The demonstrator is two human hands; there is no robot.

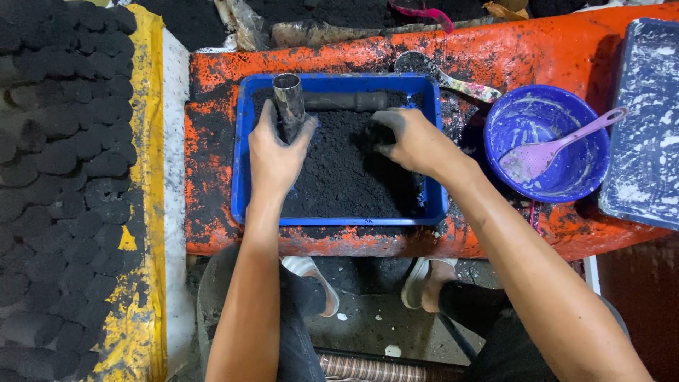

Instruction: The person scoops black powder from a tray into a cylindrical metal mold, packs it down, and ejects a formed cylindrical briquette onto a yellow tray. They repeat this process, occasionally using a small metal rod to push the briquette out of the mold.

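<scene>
The left hand (274,152) wraps its fingers around a short metal tube (289,106), held upright in the black powder (346,180) at the 11 o'clock corner of the blue tray (242,177). The right hand (414,141), at 1 o'clock in the tray, digs blackened, curled fingers into the powder. A blue bowl (548,113) with a lilac spoon (559,145) sits at 3 o'clock of the tray.

Soot-stained orange bench (537,49), grimy concrete floor (368,318), yellow board (145,212) of black pucks.
</scene>
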